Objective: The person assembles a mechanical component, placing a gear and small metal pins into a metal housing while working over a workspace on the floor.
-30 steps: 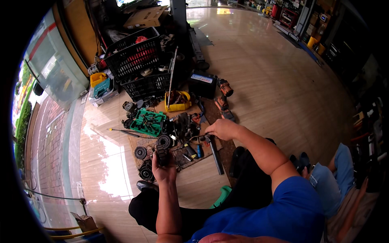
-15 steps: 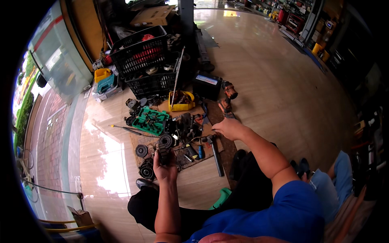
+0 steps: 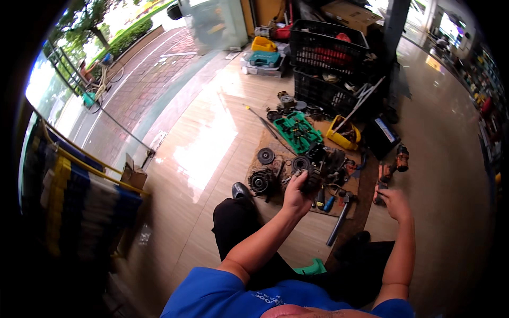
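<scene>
My left hand (image 3: 298,197) is closed around a dark, blocky metal machine part (image 3: 312,181), raised above the parts on the cardboard. My right hand (image 3: 396,204) is off to the right with its fingers pinched together; anything between them is too small to make out. Just beyond those fingertips lies an orange-and-black cordless power tool (image 3: 384,174), and a second one (image 3: 402,158) is beside it. Below and around the left hand are a round, greasy motor-like part (image 3: 260,182), a pulley wheel (image 3: 266,156), a blue-handled tool (image 3: 329,203) and a long-handled hammer-like tool (image 3: 340,218).
A green tool case (image 3: 298,132) lies open near a yellow container (image 3: 343,132). Behind are a black battery (image 3: 380,137) and stacked black crates (image 3: 328,47). A green stool edge (image 3: 312,267) shows below me. A glass door (image 3: 214,26) stands at the far left.
My view has swung left, so the scene sits further right and the street shows more. The left hand keeps hold of the metal part. My right hand stays pinched near the power tools.
</scene>
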Demonstrator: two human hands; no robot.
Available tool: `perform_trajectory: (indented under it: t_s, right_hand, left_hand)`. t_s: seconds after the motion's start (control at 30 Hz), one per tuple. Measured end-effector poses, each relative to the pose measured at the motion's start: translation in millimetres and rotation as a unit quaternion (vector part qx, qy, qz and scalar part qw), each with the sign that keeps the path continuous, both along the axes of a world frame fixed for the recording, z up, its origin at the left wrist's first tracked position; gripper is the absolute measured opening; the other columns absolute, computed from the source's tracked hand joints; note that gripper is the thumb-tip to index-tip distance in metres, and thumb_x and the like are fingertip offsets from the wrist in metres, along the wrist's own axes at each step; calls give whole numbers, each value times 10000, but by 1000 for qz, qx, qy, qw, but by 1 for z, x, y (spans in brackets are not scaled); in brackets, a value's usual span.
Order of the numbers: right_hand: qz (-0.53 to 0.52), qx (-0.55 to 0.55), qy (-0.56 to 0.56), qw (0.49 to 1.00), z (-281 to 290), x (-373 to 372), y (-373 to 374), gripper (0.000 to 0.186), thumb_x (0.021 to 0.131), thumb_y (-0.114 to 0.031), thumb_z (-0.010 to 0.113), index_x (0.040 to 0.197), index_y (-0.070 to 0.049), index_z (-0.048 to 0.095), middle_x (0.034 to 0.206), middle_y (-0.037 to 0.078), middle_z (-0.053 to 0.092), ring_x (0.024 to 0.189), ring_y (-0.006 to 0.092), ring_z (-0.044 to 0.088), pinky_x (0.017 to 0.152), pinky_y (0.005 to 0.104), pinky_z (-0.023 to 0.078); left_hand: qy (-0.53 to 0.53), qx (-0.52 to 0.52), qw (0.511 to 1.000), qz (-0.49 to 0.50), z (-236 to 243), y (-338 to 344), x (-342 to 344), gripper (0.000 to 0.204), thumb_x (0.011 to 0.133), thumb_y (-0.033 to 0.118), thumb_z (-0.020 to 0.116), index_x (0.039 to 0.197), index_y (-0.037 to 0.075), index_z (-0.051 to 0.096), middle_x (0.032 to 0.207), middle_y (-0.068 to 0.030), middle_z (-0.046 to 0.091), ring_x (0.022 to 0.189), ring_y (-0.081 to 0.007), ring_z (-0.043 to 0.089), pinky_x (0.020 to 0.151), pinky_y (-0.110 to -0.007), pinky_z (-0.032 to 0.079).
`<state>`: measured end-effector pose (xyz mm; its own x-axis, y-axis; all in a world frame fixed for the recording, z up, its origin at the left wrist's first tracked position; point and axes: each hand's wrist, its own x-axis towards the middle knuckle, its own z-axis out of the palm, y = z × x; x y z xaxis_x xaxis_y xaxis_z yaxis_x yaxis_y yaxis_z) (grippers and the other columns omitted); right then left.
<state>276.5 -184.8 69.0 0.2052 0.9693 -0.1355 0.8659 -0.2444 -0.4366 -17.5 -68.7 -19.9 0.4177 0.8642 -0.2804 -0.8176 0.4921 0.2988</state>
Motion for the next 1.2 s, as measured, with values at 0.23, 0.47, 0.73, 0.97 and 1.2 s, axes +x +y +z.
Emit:
perform_trajectory:
  t_s: [0.23, 0.47, 0.73, 0.97, 1.2]
  right_hand:
    - [-7, -53, -28, 998, -1, -5, 3, 209, 835, -83, 649, 1033, -41, 702, 934, 233, 657, 870, 406, 616, 777, 441, 486]
    - [22, -113, -46, 992, 4, 2, 1, 245, 825, -62, 648, 1061, -19, 693, 831, 207, 676, 728, 359, 648, 696, 406, 508]
    - [-13, -62, -7, 998, -14, 37, -8, 243, 835, -36, 632, 1070, -15, 689, 787, 196, 666, 655, 294, 642, 646, 381, 493]
    - [18, -65, -17, 998, -13, 43, -8, 232, 840, -46, 615, 1053, 5, 691, 727, 199, 652, 643, 307, 644, 646, 394, 493]
    - [-28, -51, -29, 998, -24, 54, -11, 240, 827, -49, 627, 1054, -19, 699, 736, 199, 653, 681, 322, 653, 661, 395, 499]
  left_hand:
    - [-1, 0, 1000, 19, 0, -2, -10, 202, 947, 201, 574, 1105, 74, 572, 1074, -93, 663, 992, -263, 645, 841, -401, 545]
    - [15, -11, 999, 28, 4, -3, -4, 189, 946, 193, 568, 1092, 73, 559, 1047, -106, 666, 954, -276, 657, 811, -407, 551]
    - [2, -2, 1000, 27, 7, 0, -7, 187, 944, 187, 564, 1088, 66, 567, 1045, -99, 669, 951, -278, 658, 799, -411, 553]
    - [13, -6, 1000, 23, 3, -1, -6, 182, 943, 196, 565, 1064, 61, 580, 1001, -99, 678, 913, -263, 662, 778, -402, 551]
    - [23, 1, 1000, 15, 7, -2, -4, 189, 939, 209, 566, 1059, 64, 584, 985, -103, 680, 886, -267, 661, 728, -395, 540]
